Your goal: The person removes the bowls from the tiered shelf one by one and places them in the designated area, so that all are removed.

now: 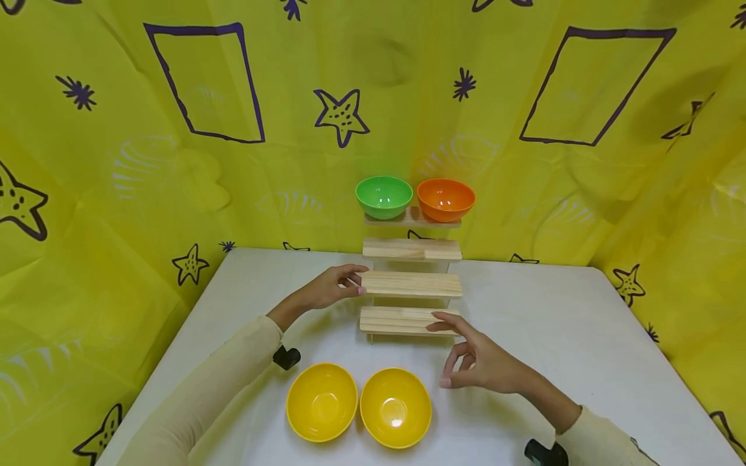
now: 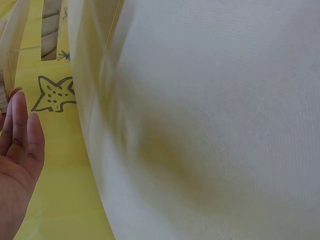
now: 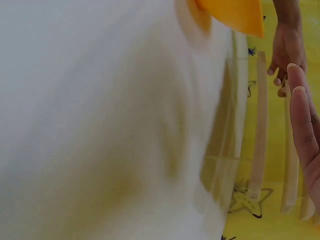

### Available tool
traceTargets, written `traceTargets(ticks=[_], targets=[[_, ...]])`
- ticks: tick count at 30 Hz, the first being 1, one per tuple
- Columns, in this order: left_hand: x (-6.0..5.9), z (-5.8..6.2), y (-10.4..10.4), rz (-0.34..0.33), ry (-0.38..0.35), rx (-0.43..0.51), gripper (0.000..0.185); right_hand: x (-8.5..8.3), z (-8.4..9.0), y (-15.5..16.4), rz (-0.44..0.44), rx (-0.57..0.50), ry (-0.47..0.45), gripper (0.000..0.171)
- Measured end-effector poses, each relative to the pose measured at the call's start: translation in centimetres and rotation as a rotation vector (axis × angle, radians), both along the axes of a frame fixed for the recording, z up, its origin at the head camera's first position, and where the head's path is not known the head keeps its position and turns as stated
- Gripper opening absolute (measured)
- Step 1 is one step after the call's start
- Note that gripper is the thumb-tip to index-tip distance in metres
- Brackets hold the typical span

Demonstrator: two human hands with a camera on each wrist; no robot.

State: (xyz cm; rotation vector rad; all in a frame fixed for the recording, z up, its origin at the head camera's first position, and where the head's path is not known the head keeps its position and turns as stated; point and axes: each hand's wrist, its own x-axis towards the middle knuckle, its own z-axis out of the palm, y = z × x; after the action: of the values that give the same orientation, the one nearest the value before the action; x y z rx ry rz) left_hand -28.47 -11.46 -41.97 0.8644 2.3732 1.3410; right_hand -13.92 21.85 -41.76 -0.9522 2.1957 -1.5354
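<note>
from the head view our left hand point(image 1: 332, 288) touches the left end of the wooden stepped rack point(image 1: 411, 285) near the table's point(image 1: 583, 336) far edge, fingers loose; our right hand point(image 1: 478, 362) hovers open at the lowest step. we judge we're steadying it

left wrist: straight fingers point(image 2: 20, 135)

right wrist: yellow bowl point(image 3: 235, 15), next to lift

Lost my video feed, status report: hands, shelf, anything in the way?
Left hand open, fingertips at wooden step shelf, second step. Right hand open, near lowest step. Two yellow bowls in front, untouched.
</note>
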Motion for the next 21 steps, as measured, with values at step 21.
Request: traceTargets(ticks=[21], targets=[[-0.3, -0.4, 0.0, 0.004, 0.001, -0.007, 0.052, -7.3, 6.8, 3.9, -0.164, 0.039, 0.122, 0.080]])
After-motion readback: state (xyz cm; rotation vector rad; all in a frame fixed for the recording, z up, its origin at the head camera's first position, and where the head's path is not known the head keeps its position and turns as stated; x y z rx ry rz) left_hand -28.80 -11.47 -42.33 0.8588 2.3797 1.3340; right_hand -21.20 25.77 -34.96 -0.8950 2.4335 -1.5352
